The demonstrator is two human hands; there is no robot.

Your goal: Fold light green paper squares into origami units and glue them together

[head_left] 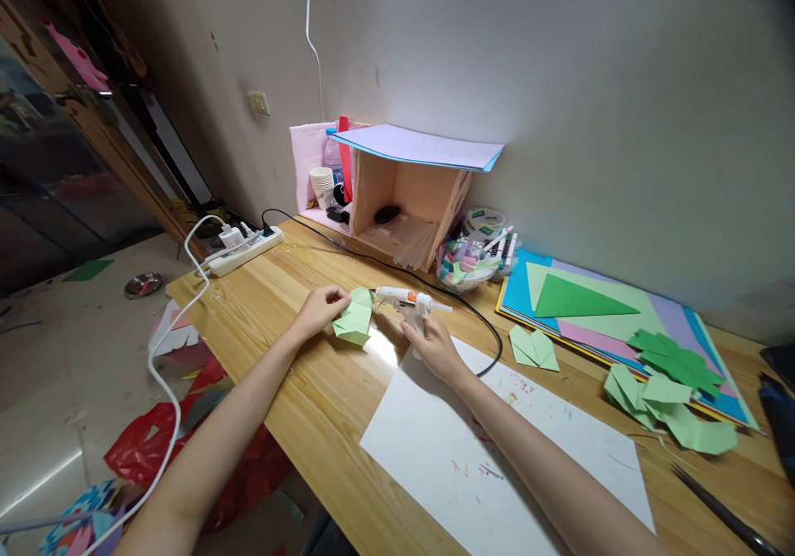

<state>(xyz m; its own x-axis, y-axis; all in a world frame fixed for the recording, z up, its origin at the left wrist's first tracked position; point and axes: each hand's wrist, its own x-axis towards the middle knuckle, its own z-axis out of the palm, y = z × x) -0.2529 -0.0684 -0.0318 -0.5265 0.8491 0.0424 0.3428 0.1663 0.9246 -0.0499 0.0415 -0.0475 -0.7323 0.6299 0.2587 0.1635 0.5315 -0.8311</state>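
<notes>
My left hand pinches the edge of a folded light green paper piece above the wooden table. A white hot glue gun is gripped in my right hand, its nozzle pointing left, close to the paper's right edge. Whether the nozzle touches the paper I cannot tell. A clear glue stick pokes out of the gun's back. Below my right hand lies a white sheet with coloured marks. To its right rest a folded light green piece and several more light green pieces.
A power strip with cables sits at the table's left corner. A black cord loops across the table. At the back stand a cardboard shelf and a tub of markers. Coloured paper sheets and dark tweezers lie right.
</notes>
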